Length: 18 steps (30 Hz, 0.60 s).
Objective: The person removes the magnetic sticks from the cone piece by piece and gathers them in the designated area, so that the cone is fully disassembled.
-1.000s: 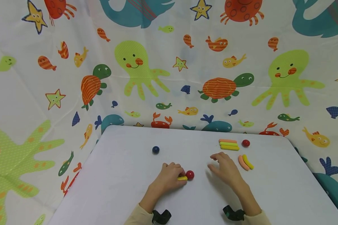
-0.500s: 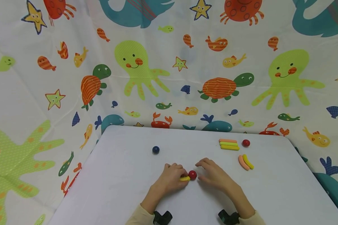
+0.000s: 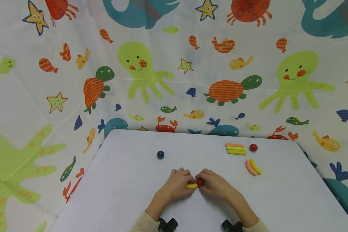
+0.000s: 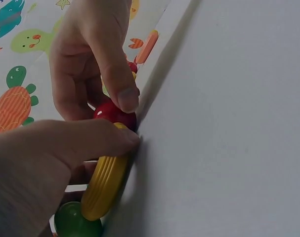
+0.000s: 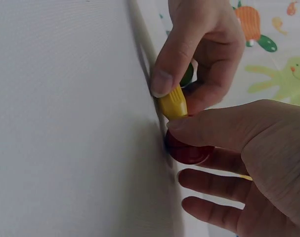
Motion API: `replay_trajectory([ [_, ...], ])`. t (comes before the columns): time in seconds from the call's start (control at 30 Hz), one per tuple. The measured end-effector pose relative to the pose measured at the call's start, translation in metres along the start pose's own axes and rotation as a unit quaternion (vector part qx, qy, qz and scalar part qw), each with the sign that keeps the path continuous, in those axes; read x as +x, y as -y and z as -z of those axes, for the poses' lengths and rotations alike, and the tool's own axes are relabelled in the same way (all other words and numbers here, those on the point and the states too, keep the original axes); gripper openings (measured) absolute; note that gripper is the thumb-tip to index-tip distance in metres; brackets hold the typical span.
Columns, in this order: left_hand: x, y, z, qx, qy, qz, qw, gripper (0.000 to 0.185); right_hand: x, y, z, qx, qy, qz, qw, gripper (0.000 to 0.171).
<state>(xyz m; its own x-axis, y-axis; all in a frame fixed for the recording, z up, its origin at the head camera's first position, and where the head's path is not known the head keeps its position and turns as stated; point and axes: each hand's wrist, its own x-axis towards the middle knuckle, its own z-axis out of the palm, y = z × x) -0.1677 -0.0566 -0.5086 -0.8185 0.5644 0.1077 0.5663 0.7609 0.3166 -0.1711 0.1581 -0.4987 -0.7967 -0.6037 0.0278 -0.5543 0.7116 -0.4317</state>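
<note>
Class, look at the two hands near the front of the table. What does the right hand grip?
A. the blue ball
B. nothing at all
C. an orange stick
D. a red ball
D: the right hand pinches the red ball against the yellow stick held by the left hand; the blue ball lies apart, untouched.

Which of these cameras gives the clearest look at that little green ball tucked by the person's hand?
The left wrist view: the green ball shows round and shiny at the bottom edge, beside the yellow stick under the left hand. The right wrist view shows only a dark green sliver behind fingers. The head view hides it.
</note>
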Motion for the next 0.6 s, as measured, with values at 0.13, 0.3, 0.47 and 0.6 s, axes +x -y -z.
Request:
replay_trajectory([
  [0.13, -0.0001, 0.0003, -0.0009, 0.007, -0.005, -0.001, 1.0000, 0.022, 0.0006, 0.0010, -0.0036, -0.016, -0.010, 0.002, 1.000, 0.033],
  [0.3, -0.0001, 0.0000, -0.0017, 0.011, -0.012, -0.004, 0.9999, 0.022, 0.0024, 0.0019, -0.0073, -0.038, -0.026, -0.010, 0.999, 0.031],
  [0.47, -0.0001, -0.0003, -0.0020, 0.012, -0.015, -0.003, 0.9998, 0.022, 0.0036, 0.0031, -0.0086, -0.041, -0.036, -0.024, 0.998, 0.031],
  [0.6, -0.0005, -0.0004, -0.0015, 0.012, -0.022, -0.007, 0.9997, 0.021, 0.0040, 0.0036, -0.0088, -0.038, -0.035, -0.035, 0.998, 0.031],
])
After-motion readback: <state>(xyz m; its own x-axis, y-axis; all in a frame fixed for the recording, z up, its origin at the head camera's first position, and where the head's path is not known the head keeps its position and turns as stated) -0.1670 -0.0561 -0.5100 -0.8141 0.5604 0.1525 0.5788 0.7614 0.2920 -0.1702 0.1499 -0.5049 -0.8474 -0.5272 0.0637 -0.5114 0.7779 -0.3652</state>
